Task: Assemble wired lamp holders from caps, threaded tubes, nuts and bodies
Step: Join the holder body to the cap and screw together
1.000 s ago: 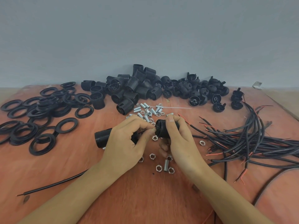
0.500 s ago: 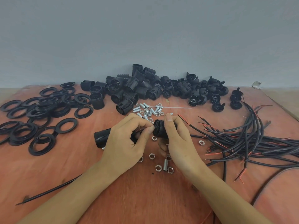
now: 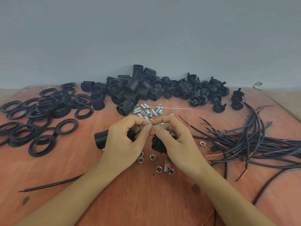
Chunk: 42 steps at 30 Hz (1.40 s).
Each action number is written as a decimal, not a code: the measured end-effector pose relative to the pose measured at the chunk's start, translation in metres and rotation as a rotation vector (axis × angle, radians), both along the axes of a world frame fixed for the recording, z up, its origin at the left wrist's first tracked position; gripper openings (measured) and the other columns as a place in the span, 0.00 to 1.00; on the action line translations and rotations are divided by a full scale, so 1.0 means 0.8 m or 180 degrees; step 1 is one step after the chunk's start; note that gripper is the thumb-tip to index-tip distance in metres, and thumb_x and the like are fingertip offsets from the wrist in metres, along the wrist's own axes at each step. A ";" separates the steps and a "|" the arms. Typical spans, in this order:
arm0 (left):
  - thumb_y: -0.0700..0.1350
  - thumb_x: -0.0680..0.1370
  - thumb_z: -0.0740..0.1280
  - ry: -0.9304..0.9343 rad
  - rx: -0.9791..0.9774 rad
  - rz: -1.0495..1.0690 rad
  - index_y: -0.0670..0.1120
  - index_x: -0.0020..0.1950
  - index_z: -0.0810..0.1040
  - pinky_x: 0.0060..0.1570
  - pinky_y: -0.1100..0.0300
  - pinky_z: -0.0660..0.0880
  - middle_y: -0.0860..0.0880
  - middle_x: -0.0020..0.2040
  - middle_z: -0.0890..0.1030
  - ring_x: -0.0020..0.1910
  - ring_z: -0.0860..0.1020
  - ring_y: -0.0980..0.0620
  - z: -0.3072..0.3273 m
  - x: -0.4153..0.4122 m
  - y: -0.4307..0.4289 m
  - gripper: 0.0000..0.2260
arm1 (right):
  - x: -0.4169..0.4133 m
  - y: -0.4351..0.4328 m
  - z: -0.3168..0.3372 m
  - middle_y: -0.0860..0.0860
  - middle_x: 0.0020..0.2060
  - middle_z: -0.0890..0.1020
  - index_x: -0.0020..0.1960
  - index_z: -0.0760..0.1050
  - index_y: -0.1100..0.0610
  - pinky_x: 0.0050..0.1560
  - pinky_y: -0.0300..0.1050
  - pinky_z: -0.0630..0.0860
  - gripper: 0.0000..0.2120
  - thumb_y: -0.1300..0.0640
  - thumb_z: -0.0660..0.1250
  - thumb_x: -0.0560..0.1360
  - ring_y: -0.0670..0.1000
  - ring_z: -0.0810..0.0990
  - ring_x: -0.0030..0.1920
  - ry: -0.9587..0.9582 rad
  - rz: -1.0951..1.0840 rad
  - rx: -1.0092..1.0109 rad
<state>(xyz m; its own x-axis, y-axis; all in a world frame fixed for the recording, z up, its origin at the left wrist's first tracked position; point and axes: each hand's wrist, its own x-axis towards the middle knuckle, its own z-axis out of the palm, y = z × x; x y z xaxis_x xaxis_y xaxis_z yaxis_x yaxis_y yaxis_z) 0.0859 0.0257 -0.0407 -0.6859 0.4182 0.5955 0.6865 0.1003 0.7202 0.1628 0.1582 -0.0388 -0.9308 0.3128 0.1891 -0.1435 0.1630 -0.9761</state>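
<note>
Right hand (image 3: pixel 177 141) round cap (image 3: pixel 158 145), nuts (image 3: pixel 152 157) beneath

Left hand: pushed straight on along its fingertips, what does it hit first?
The right hand, at its fingertips. The left hand points rightward at them and they look nearly touching; any small part pinched between is too blurred to tell.

Rings (image 3: pixel 40 111) left, wires (image 3: pixel 254 139) right

Indistinct tiny item (image 3: pixel 152 126) between left hand (image 3: pixel 123 141) and right hand (image 3: pixel 176 141); black cap (image 3: pixel 157 145) half-hidden.
</note>
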 end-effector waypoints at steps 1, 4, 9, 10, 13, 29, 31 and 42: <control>0.42 0.75 0.69 -0.0024 -0.0005 -0.0004 0.46 0.44 0.81 0.36 0.60 0.74 0.50 0.35 0.80 0.34 0.77 0.50 0.000 0.000 0.000 0.02 | 0.000 -0.001 0.000 0.52 0.38 0.79 0.49 0.77 0.48 0.21 0.48 0.72 0.05 0.56 0.64 0.80 0.61 0.71 0.27 0.0019 -0.0040 0.0021; 0.42 0.75 0.69 -0.0039 -0.0021 -0.0068 0.48 0.44 0.82 0.36 0.58 0.75 0.50 0.34 0.80 0.34 0.77 0.50 -0.002 0.001 0.000 0.02 | -0.002 0.000 -0.001 0.47 0.36 0.78 0.47 0.77 0.52 0.20 0.42 0.72 0.05 0.56 0.64 0.81 0.55 0.74 0.28 0.0039 -0.0149 0.0039; 0.41 0.75 0.69 0.0035 -0.0028 -0.0050 0.47 0.44 0.82 0.36 0.58 0.75 0.53 0.35 0.81 0.34 0.78 0.50 -0.003 0.001 -0.001 0.02 | -0.004 0.003 -0.003 0.44 0.29 0.76 0.47 0.77 0.55 0.18 0.43 0.73 0.08 0.54 0.62 0.81 0.56 0.72 0.26 -0.0165 -0.0036 -0.0016; 0.41 0.75 0.70 0.0050 -0.0023 -0.0047 0.47 0.44 0.82 0.36 0.58 0.75 0.53 0.35 0.81 0.34 0.78 0.50 -0.003 0.000 -0.001 0.02 | -0.004 0.003 -0.003 0.44 0.29 0.75 0.48 0.77 0.56 0.18 0.43 0.73 0.08 0.53 0.62 0.81 0.55 0.72 0.25 -0.0164 -0.0014 0.0024; 0.41 0.75 0.70 0.0133 -0.0038 -0.0048 0.45 0.44 0.82 0.36 0.57 0.75 0.52 0.35 0.81 0.34 0.78 0.50 -0.004 0.000 0.000 0.02 | -0.004 0.002 -0.004 0.48 0.29 0.74 0.50 0.75 0.55 0.19 0.41 0.72 0.09 0.51 0.60 0.82 0.51 0.70 0.23 -0.0200 0.0039 0.0107; 0.40 0.76 0.69 0.0508 -0.0124 -0.0005 0.45 0.45 0.81 0.40 0.63 0.73 0.54 0.39 0.80 0.38 0.77 0.54 -0.006 -0.008 -0.002 0.02 | -0.006 0.004 -0.010 0.46 0.26 0.74 0.49 0.74 0.53 0.22 0.41 0.71 0.10 0.49 0.60 0.82 0.48 0.71 0.23 -0.0231 0.0165 0.0161; 0.40 0.76 0.69 0.0497 -0.0154 -0.0020 0.44 0.45 0.82 0.39 0.61 0.74 0.53 0.39 0.80 0.38 0.77 0.53 -0.007 -0.008 -0.002 0.02 | -0.006 0.004 -0.010 0.41 0.26 0.75 0.48 0.76 0.52 0.25 0.33 0.70 0.09 0.50 0.60 0.82 0.42 0.73 0.24 -0.0132 0.0073 0.0394; 0.44 0.76 0.68 0.0483 -0.0177 -0.0086 0.44 0.46 0.82 0.39 0.56 0.75 0.53 0.39 0.80 0.37 0.78 0.52 -0.010 -0.009 -0.002 0.04 | -0.003 0.003 -0.005 0.42 0.22 0.72 0.44 0.72 0.53 0.22 0.43 0.70 0.07 0.54 0.64 0.81 0.45 0.67 0.19 0.0055 0.0009 0.0097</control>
<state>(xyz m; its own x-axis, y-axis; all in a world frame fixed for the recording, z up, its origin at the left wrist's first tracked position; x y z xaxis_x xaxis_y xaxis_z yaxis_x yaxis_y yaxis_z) 0.0791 0.0240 -0.0489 -0.5779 0.4704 0.6669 0.7899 0.1171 0.6019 0.1603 0.1605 -0.0431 -0.9282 0.3039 0.2147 -0.1610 0.1923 -0.9680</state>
